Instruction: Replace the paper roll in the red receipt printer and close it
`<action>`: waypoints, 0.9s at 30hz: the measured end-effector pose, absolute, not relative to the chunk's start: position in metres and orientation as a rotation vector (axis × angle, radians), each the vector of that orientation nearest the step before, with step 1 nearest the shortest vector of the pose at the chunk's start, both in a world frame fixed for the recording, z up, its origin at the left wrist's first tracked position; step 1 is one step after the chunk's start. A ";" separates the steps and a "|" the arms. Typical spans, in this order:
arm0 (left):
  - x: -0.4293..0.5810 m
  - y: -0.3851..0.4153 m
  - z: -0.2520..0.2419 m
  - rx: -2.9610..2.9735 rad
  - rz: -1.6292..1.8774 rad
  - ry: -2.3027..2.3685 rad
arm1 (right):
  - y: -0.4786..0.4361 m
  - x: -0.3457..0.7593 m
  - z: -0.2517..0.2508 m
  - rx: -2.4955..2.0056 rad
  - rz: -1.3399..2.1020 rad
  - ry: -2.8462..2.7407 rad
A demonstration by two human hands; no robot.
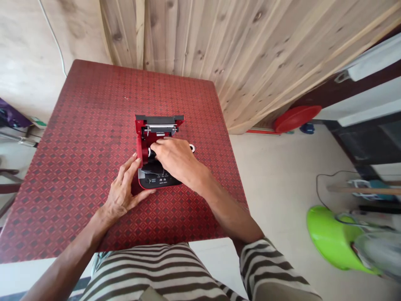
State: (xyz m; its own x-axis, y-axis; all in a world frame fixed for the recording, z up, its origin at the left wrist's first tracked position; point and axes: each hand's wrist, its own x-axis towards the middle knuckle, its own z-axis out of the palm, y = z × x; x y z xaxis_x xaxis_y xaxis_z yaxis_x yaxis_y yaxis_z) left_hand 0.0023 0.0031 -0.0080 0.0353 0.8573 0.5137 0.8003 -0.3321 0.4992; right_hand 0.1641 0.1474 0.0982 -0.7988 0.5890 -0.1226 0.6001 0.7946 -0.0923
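Note:
A small red and black label printer [159, 182] stands on the table with its lid [159, 120] raised at the back. My left hand [122, 190] grips its front left corner, fingers along the left side and thumb along the front edge. Reaching over the open bay from the right, my right hand [177, 156] has its fingers closed round a black roll [152, 153] with a white end. Most of that roll is hidden under the hand. A white ring [192, 148] shows just past the knuckles; I cannot tell whether it belongs to the same roll.
The printer rests on a table with a red patterned cover [103, 108]. Behind it rises a wooden plank wall [200, 46]. To the right on the floor are a lime green plastic container [328, 238], cords, and a red round thing [296, 118] by the wall.

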 end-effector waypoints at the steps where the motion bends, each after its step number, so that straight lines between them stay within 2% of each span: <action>1: 0.003 0.003 -0.008 2.201 1.183 1.773 | 0.150 0.162 0.095 0.963 -0.197 2.875; 13: 0.002 0.004 -0.008 2.203 1.167 1.779 | 0.157 0.157 0.088 0.941 -0.354 2.845; 22: -0.005 0.002 0.011 2.092 1.101 1.697 | 0.134 0.213 0.103 0.737 -0.902 3.252; 27: -0.015 0.017 0.043 1.948 1.178 1.669 | 0.119 0.217 0.086 0.809 -0.761 3.400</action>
